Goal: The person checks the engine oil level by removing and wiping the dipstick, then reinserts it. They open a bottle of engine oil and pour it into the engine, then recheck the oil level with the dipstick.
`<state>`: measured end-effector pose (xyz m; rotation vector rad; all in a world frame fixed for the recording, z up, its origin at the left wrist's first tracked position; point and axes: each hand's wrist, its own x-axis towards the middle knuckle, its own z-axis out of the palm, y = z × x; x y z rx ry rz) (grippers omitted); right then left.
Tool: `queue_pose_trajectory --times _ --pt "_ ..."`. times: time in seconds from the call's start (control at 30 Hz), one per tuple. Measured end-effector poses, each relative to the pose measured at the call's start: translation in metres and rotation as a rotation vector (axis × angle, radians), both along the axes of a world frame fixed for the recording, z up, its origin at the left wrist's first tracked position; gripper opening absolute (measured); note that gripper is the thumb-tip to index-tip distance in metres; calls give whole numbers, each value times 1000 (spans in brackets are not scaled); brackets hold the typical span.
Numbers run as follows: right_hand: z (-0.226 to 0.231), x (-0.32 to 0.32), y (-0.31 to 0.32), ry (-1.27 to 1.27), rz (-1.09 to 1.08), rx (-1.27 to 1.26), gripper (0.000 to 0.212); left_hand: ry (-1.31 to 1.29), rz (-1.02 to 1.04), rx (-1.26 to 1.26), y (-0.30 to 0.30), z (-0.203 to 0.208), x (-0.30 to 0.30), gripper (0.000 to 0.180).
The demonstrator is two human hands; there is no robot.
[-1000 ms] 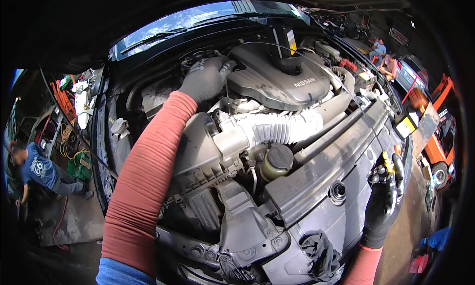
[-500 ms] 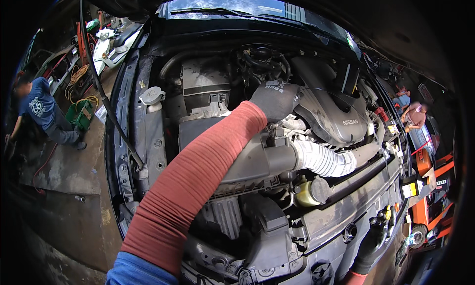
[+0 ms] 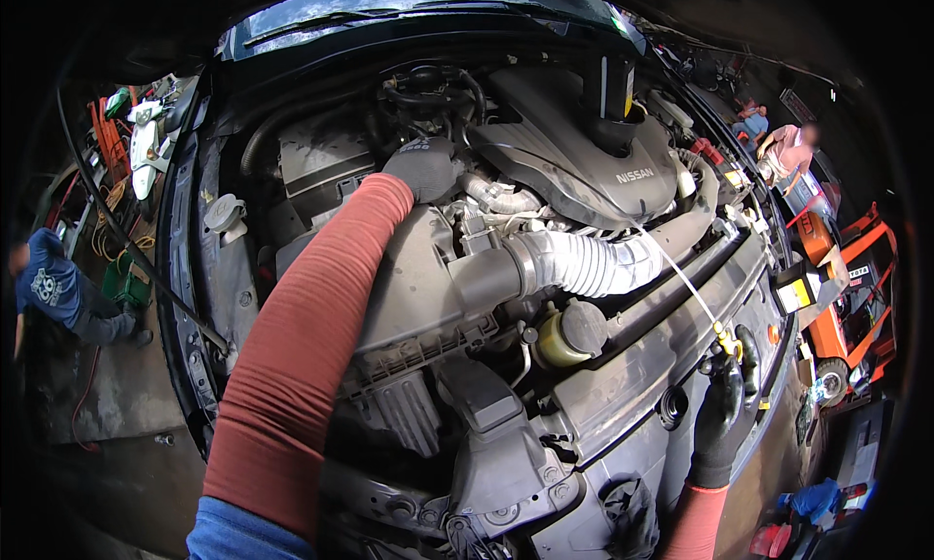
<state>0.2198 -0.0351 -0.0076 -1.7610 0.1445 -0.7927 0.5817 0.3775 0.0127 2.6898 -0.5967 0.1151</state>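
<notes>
My right hand [image 3: 722, 404], in a dark glove, is closed on the yellow handle of a long thin dipstick [image 3: 686, 286] above the engine bay's front edge. The dipstick's rod runs up over the grey engine cover [image 3: 574, 161] and bends toward my left hand. My left hand [image 3: 426, 169], also gloved, is closed beside the cover's left edge, behind the air filter housing [image 3: 413, 268]. Its fingertips are turned away, so what they grip is hidden. A ribbed silver intake hose [image 3: 593, 263] lies between the hands.
A black container [image 3: 608, 85] stands upended in a funnel on the engine cover. The thin hood prop [image 3: 146, 258] slants along the left side. A capped yellowish reservoir [image 3: 569, 336] sits near the front. One person in blue [image 3: 58, 283] is at far left, another [image 3: 786, 156] at far right.
The view has shifted, so the engine appears further left. My left hand has moved a little left from the engine cover. My right hand has risen, and the dipstick's rod now shows clearly.
</notes>
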Motion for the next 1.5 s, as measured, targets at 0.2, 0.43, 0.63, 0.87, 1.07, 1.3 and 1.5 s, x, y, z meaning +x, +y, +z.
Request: queue_pose_trajectory --times 0.2,0.43,0.63,0.87,1.07,1.3,1.5 --pt "4 3 5 27 -23 -109 53 5 38 92 -2 -13 4 49" --pt "5 1 -2 -11 75 -31 51 9 80 -7 -5 11 -12 50" --pt "1 3 -5 -44 12 -110 50 -49 79 15 -6 6 -18 50" --pt "0 4 -4 -22 -23 -124 50 0 99 -6 -7 2 -18 50" --pt "5 3 4 -10 -34 -214 49 5 69 51 -6 -6 -12 51" --pt "79 13 49 -38 17 -370 45 101 -5 49 -1 -3 -15 53" --pt "194 99 93 -327 -137 -1095 37 37 -56 31 6 -3 -11 54"
